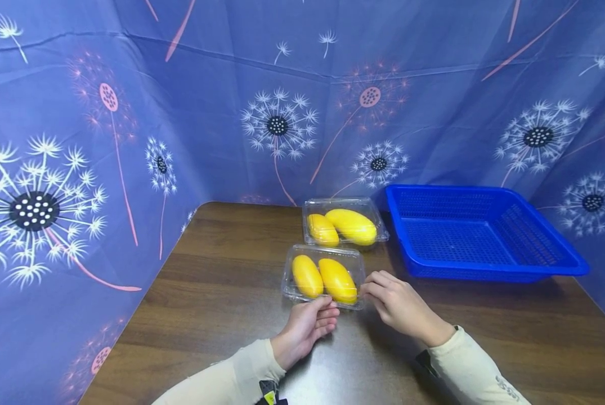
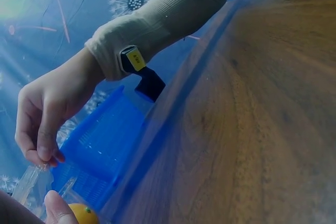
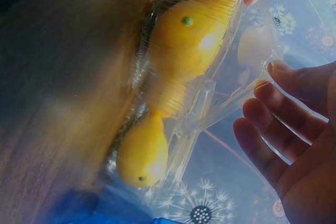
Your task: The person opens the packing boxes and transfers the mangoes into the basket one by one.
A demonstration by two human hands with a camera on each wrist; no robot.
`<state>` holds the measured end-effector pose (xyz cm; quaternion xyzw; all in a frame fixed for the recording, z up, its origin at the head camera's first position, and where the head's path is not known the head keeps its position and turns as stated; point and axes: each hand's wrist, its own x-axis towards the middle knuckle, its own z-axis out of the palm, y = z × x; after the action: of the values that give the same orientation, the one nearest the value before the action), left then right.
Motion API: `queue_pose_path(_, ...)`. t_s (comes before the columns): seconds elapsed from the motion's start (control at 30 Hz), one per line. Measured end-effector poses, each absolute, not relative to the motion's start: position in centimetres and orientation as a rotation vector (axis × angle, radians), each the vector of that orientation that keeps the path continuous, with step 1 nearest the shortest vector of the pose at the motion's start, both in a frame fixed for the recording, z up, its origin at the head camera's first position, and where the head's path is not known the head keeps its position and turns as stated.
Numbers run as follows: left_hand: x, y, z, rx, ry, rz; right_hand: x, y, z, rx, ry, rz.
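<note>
Pale sleeves come up from the bottom of my head view, and between the hands lies the near box, on the table, a clear plastic shell with two yellow fruits side by side inside. I make the left hand pinching its near edge, thumb on top, the other fingers loosely straight. As for the right hand, it holds a thin clear edge at the right end between thumb and fingertips; whether that is lid or base (glare being what it is) I cannot tell from here. I'd judge the shell light, springy and slick, apt to buckle or crack at a corner, with nearly all the weight in the fruits, which look smooth, ready to roll and easy to bruise. I would take hold at the rim, one hand steadying the near edge while the other works from a corner, and support any lift from underneath rather than trust the thin plastic. Just behind it sits the far box, also clear, with two more fruits, the larger one slanting beside the smaller. Right of that is the blue basket, slotted walls and mesh floor in sight. Behind everything hangs a dandelion-print cloth.
</note>
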<state>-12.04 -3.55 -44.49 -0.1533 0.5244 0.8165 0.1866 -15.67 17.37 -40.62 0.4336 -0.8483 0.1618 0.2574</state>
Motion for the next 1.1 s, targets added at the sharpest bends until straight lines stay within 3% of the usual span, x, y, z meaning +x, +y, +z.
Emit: queue_pose_path(1.1, -12.1, -7.2, -44.8, -0.427, 1.472, 2.411, -15.5, 17.3, -41.2, 1.228, -2.266, 0.406)
